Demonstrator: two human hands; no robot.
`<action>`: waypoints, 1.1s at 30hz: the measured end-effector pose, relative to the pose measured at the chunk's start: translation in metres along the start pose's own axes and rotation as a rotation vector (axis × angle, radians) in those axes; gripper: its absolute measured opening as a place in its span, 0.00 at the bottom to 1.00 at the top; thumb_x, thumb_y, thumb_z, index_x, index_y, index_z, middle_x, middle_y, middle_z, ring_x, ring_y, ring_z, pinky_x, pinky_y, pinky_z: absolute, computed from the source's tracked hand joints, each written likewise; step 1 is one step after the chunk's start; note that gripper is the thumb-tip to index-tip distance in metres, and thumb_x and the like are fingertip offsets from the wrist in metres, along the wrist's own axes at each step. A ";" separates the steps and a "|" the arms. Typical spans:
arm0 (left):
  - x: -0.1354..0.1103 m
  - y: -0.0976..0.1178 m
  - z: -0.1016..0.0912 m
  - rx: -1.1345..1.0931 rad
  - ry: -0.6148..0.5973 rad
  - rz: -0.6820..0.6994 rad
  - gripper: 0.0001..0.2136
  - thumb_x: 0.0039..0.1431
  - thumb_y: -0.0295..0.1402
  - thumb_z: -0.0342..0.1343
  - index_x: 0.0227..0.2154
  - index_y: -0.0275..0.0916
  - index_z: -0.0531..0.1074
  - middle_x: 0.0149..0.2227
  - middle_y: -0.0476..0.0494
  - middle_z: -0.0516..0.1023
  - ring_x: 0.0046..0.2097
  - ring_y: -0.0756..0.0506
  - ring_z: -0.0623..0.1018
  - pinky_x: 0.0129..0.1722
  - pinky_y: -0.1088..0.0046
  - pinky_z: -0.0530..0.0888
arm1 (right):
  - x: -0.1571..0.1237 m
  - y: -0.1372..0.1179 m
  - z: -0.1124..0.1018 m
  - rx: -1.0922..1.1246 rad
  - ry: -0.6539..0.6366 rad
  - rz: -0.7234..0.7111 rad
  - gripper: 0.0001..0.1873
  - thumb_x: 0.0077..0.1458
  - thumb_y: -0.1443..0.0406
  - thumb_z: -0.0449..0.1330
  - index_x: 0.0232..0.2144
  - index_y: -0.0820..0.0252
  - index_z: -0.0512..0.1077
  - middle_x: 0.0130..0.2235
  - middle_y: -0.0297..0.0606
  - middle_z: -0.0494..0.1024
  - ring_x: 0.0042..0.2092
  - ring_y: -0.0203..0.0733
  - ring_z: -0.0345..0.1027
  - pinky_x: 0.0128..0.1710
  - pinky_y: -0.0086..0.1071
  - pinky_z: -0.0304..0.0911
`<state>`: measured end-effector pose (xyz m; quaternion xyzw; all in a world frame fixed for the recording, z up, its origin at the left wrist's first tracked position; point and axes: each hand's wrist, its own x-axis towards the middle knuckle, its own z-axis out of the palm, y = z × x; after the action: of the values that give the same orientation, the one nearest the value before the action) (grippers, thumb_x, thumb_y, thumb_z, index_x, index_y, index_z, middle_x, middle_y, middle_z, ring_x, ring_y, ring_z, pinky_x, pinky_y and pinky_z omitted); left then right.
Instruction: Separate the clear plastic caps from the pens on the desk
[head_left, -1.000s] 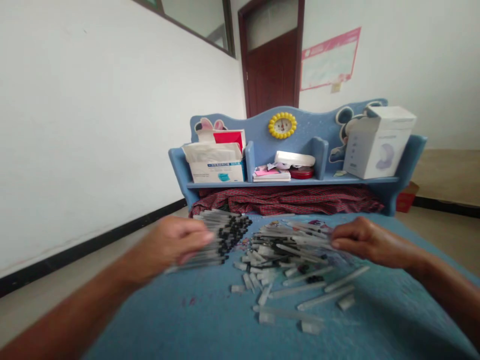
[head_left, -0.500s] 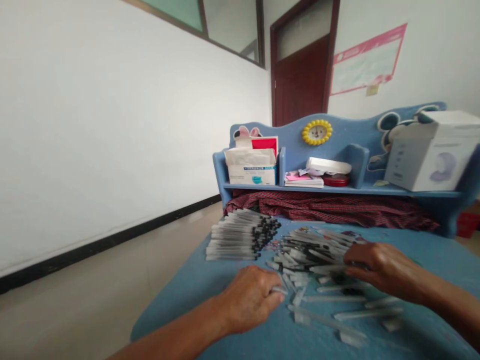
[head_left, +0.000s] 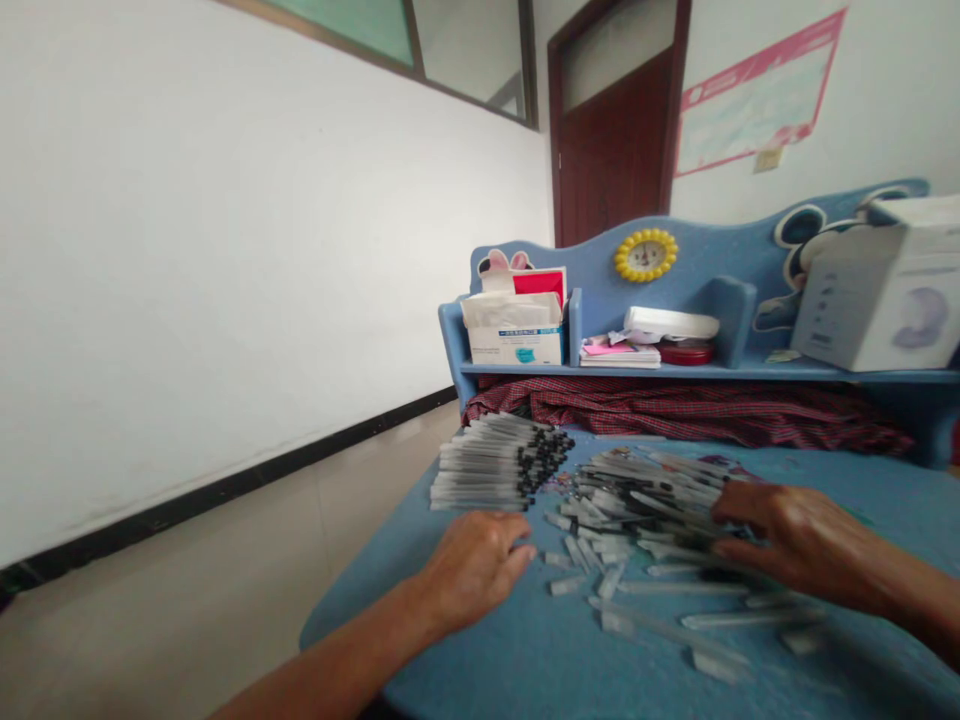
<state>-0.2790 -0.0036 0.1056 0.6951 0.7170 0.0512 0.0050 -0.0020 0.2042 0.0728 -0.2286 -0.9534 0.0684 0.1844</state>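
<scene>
My left hand hovers over the near left part of the blue table, thumb and index finger slightly apart, with nothing visible between them. Just beyond it lies a neat stack of translucent pens with black ends pointing right. My right hand is at the right side of a loose heap of clear and black pen parts. Its fingers curl over the parts; whatever they hold is dark, blurred and partly hidden. Short clear caps and longer clear tubes lie scattered between my hands.
A blue shelf runs along the table's back, carrying an open mask box, papers, a red round tin and a large white box. Checked cloth lies beneath it. A white wall stands left.
My left hand has moved left, away from the heap, and the small clear piece no longer shows in its fingers. My right hand stays at the heap. The view has shifted slightly.
</scene>
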 end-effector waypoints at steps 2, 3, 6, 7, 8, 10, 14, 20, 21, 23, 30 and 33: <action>0.002 -0.013 -0.002 0.122 0.033 -0.079 0.08 0.59 0.29 0.46 0.33 0.37 0.70 0.33 0.43 0.74 0.37 0.44 0.74 0.36 0.71 0.67 | 0.001 -0.002 -0.001 -0.023 -0.064 0.012 0.12 0.54 0.56 0.55 0.28 0.56 0.71 0.29 0.36 0.74 0.28 0.40 0.67 0.28 0.31 0.56; 0.004 -0.018 -0.003 0.190 0.038 -0.116 0.08 0.59 0.28 0.45 0.34 0.37 0.70 0.34 0.41 0.73 0.38 0.43 0.74 0.37 0.70 0.68 | 0.002 -0.002 -0.001 -0.029 -0.080 0.015 0.13 0.55 0.55 0.54 0.28 0.56 0.71 0.29 0.37 0.74 0.28 0.40 0.67 0.28 0.31 0.56; 0.008 -0.030 -0.004 0.337 -0.007 -0.182 0.10 0.57 0.26 0.45 0.35 0.36 0.71 0.36 0.38 0.72 0.39 0.40 0.73 0.36 0.67 0.69 | 0.003 -0.004 0.001 -0.021 -0.060 0.012 0.16 0.56 0.55 0.52 0.26 0.57 0.71 0.27 0.37 0.74 0.27 0.39 0.66 0.27 0.31 0.55; 0.010 -0.032 -0.005 0.352 -0.028 -0.186 0.10 0.57 0.26 0.45 0.34 0.35 0.71 0.36 0.38 0.71 0.39 0.40 0.72 0.35 0.66 0.69 | 0.003 -0.004 0.002 -0.015 -0.053 0.009 0.16 0.57 0.55 0.51 0.26 0.57 0.71 0.27 0.37 0.74 0.27 0.39 0.66 0.27 0.31 0.55; 0.011 -0.034 -0.005 0.354 -0.044 -0.185 0.10 0.56 0.25 0.45 0.34 0.35 0.71 0.36 0.37 0.71 0.39 0.40 0.72 0.35 0.66 0.69 | 0.003 -0.003 0.003 -0.011 -0.048 0.007 0.16 0.57 0.55 0.51 0.26 0.57 0.71 0.27 0.37 0.74 0.27 0.39 0.66 0.27 0.31 0.55; 0.014 -0.037 -0.007 0.340 -0.063 -0.176 0.10 0.56 0.25 0.45 0.33 0.35 0.72 0.35 0.38 0.71 0.38 0.41 0.72 0.35 0.67 0.69 | 0.003 -0.002 0.004 -0.010 -0.049 0.006 0.16 0.58 0.56 0.50 0.26 0.57 0.71 0.27 0.36 0.74 0.27 0.38 0.67 0.27 0.31 0.55; 0.017 -0.041 -0.011 0.319 -0.086 -0.138 0.07 0.54 0.26 0.47 0.30 0.37 0.71 0.34 0.42 0.71 0.37 0.43 0.72 0.36 0.69 0.68 | 0.003 0.000 0.005 -0.005 -0.029 0.009 0.17 0.58 0.57 0.50 0.26 0.58 0.71 0.27 0.36 0.74 0.28 0.39 0.67 0.28 0.31 0.55; 0.027 -0.015 -0.021 0.225 -0.072 0.026 0.05 0.55 0.27 0.47 0.31 0.37 0.67 0.36 0.42 0.70 0.38 0.44 0.72 0.37 0.70 0.68 | 0.008 -0.012 -0.001 0.033 0.046 -0.019 0.16 0.59 0.59 0.49 0.26 0.60 0.71 0.27 0.37 0.73 0.29 0.38 0.67 0.30 0.31 0.55; 0.032 -0.007 -0.021 0.186 -0.059 0.072 0.05 0.56 0.28 0.46 0.31 0.37 0.67 0.36 0.42 0.70 0.37 0.44 0.72 0.36 0.70 0.68 | 0.009 -0.017 -0.003 0.064 0.052 -0.024 0.16 0.59 0.59 0.49 0.27 0.60 0.71 0.27 0.37 0.73 0.30 0.38 0.67 0.30 0.30 0.55; 0.043 0.011 -0.021 0.107 -0.039 0.178 0.05 0.57 0.28 0.45 0.31 0.38 0.65 0.35 0.43 0.70 0.35 0.46 0.71 0.34 0.72 0.67 | 0.011 -0.025 -0.006 0.158 0.051 -0.024 0.16 0.59 0.59 0.49 0.27 0.60 0.71 0.27 0.36 0.73 0.30 0.37 0.66 0.31 0.29 0.55; 0.091 0.062 -0.011 -0.048 0.031 0.463 0.05 0.61 0.29 0.44 0.34 0.39 0.63 0.35 0.45 0.70 0.36 0.46 0.72 0.36 0.73 0.67 | 0.014 -0.030 -0.006 0.586 0.103 0.120 0.26 0.60 0.52 0.46 0.19 0.62 0.65 0.18 0.30 0.63 0.21 0.31 0.57 0.21 0.25 0.52; 0.101 0.065 -0.005 -0.111 0.074 0.496 0.05 0.62 0.29 0.43 0.35 0.39 0.63 0.35 0.44 0.70 0.37 0.46 0.71 0.37 0.72 0.67 | 0.011 -0.022 -0.004 0.706 0.111 0.213 0.26 0.58 0.50 0.47 0.18 0.63 0.65 0.16 0.30 0.62 0.19 0.30 0.57 0.20 0.24 0.52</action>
<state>-0.2180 0.0991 0.1226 0.8460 0.5204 0.1158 0.0042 -0.0187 0.1905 0.0845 -0.2522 -0.8305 0.3995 0.2951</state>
